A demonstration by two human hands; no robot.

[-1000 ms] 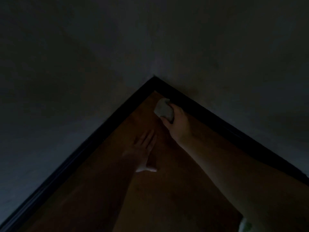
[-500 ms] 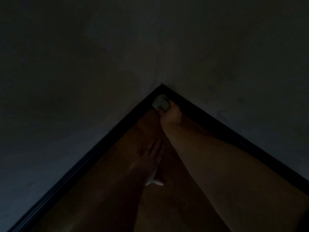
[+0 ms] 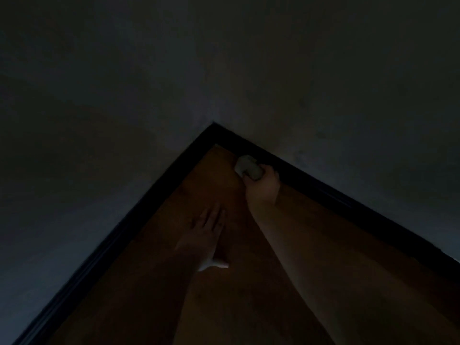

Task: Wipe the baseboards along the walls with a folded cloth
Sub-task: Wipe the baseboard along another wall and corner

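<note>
Fingers (image 3: 270,170) of R hand (image 3: 261,188) gripping cloth (image 3: 249,166) on baseboard (image 3: 323,192), L hand (image 3: 206,227) flat on floor (image 3: 214,170)

Black baseboard (image 3: 323,192) (pale cloth (image 3: 249,166))

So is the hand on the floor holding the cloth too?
No, the left hand lies flat and empty on the floor, while the right hand alone grips the cloth against the baseboard.
</note>
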